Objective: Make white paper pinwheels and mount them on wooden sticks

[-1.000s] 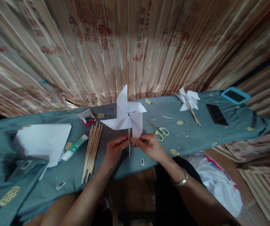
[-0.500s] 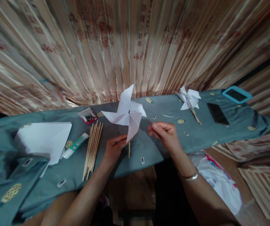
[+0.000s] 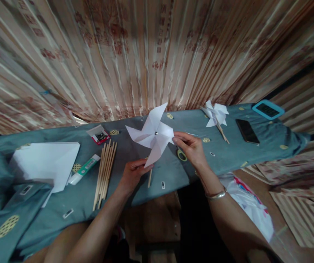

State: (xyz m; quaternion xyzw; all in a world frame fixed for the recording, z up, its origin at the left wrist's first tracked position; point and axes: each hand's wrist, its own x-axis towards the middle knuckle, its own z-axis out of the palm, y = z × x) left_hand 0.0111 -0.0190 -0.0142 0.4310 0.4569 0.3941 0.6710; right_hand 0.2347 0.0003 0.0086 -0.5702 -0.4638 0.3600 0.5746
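Observation:
A white paper pinwheel point(image 3: 161, 136) with a shiny pin at its centre is held up over the table in both hands. My left hand point(image 3: 133, 174) is closed at its lower blade, where a wooden stick point(image 3: 150, 178) shows below; the grip on the stick is partly hidden. With thumb and fingers, my right hand point(image 3: 191, 147) pinches the tip of the right blade. Just under those fingers is a yellow-green ring point(image 3: 182, 155), like a scissor handle; I cannot tell whether it is held or lying there.
On the left are white paper sheets point(image 3: 45, 164), a glue tube point(image 3: 84, 169), several wooden sticks point(image 3: 106, 173) and a red box of pins point(image 3: 99, 135). Another pinwheel point(image 3: 215, 113), a phone point(image 3: 247, 131) and a blue-framed device point(image 3: 268, 109) lie right. A plastic bag point(image 3: 252, 208) is below.
My right hand has come to the pinwheel and now pinches its right blade; before, it was apart from it. The pinwheel has turned slightly. The yellow-green ring has come into sight.

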